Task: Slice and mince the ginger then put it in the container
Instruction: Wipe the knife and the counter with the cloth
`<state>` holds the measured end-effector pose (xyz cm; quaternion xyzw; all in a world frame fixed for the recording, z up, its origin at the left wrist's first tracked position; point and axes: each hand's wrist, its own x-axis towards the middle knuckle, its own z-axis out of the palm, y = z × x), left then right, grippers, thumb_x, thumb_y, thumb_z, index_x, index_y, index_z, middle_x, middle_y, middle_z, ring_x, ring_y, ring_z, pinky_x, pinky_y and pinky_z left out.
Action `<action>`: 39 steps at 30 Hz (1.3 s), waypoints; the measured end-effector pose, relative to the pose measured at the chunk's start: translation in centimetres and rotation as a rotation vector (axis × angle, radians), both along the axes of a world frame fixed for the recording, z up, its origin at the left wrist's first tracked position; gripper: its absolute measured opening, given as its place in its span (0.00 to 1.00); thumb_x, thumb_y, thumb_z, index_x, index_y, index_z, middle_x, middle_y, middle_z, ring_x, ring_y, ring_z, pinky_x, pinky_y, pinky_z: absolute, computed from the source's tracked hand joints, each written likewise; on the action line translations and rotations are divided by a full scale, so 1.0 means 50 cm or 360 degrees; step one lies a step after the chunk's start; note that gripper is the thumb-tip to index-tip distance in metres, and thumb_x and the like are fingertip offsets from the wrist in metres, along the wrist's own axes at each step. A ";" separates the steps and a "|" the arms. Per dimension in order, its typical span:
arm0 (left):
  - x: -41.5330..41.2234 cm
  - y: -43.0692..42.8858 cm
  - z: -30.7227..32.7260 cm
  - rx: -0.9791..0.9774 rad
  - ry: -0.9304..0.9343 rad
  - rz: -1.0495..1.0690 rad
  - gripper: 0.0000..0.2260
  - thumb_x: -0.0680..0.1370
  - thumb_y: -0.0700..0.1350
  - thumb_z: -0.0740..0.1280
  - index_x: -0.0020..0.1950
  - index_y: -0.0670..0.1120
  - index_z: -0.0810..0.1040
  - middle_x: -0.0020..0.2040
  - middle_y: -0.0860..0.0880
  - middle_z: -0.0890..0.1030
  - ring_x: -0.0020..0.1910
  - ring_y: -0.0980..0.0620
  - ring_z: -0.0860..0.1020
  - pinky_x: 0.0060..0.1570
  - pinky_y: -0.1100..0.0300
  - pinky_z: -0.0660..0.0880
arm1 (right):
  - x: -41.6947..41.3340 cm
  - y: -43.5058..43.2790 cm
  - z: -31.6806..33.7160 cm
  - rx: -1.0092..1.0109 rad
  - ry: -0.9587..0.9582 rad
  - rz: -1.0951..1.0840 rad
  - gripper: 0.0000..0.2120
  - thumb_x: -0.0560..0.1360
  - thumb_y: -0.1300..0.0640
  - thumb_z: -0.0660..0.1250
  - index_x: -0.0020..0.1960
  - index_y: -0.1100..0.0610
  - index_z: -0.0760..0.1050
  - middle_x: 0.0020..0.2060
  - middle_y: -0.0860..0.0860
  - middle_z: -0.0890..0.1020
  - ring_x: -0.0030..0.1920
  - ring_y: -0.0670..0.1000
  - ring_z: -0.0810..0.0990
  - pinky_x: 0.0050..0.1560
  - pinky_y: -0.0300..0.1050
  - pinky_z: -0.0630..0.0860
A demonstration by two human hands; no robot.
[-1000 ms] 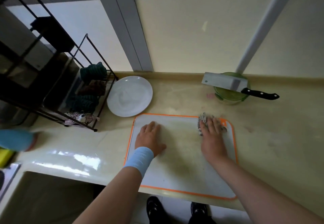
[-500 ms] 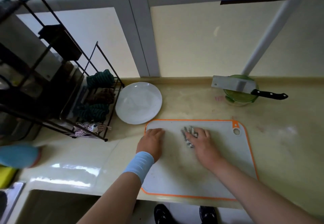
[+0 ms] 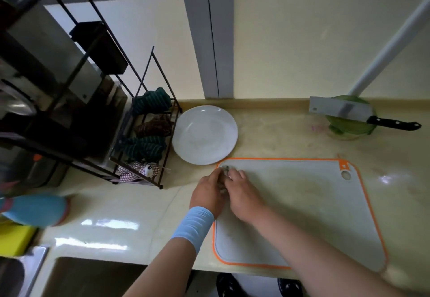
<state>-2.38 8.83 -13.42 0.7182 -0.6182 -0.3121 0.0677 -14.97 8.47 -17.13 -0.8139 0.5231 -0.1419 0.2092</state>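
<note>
Container [image 3: 346, 130] | under cleaver [image 3: 337, 110] | well apart: left hand [image 3: 206, 192], right hand [image 3: 244, 193] gripping cloth [image 3: 225, 170]

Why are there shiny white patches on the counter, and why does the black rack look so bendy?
Head view: the glossy counter reflects light as white glare patches towards its front; head view: the wide-angle lens bows the black rack near the frame's edge.

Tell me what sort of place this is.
Most likely a home kitchen: a cutting board lies on a counter, a cleaver rests across a green container, and a white plate sits near the board.
</note>
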 end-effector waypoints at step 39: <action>-0.207 0.082 0.012 -0.0141 -0.0371 -0.0577 0.20 0.81 0.54 0.56 0.74 0.55 0.65 0.76 0.51 0.63 0.73 0.47 0.60 0.69 0.54 0.63 | -0.385 0.137 0.031 -0.0197 0.0164 -0.0860 0.34 0.64 0.65 0.59 0.71 0.58 0.70 0.52 0.57 0.74 0.49 0.60 0.70 0.49 0.51 0.72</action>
